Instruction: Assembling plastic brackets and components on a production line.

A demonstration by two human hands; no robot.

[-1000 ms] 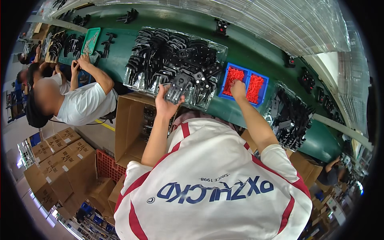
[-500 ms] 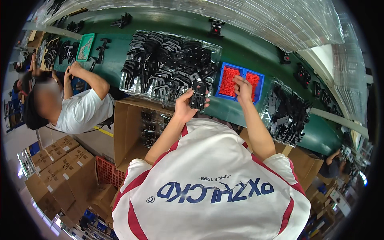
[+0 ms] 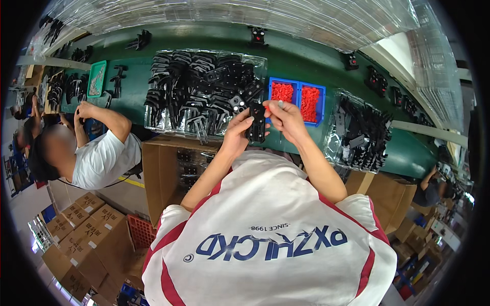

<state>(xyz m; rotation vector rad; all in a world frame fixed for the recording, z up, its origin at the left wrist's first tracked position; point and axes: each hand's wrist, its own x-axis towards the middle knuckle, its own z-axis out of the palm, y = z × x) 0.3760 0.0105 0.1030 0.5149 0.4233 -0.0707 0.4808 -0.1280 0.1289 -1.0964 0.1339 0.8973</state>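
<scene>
My left hand is closed round the side of a flat black plastic part with holes in it, held upright in front of my chest. At its right edge, my right hand pinches a small red piece, mostly hidden by the fingertips. Just beyond the right hand stands a blue two-compartment bin filled with small red pieces. Left of the bin, a large heap of black parts lies on clear plastic, its near right edge close to the held part.
More black parts lie on plastic at the right. Assembled black units sit along the green bench's far side. Clear plastic trays are stacked above. A co-worker works at the left, by a green tray. Open cartons stand below the bench.
My right hand has come left from the blue bin to the black part, bringing a small red piece. My left hand still holds the part. The whole view has shifted slightly.
</scene>
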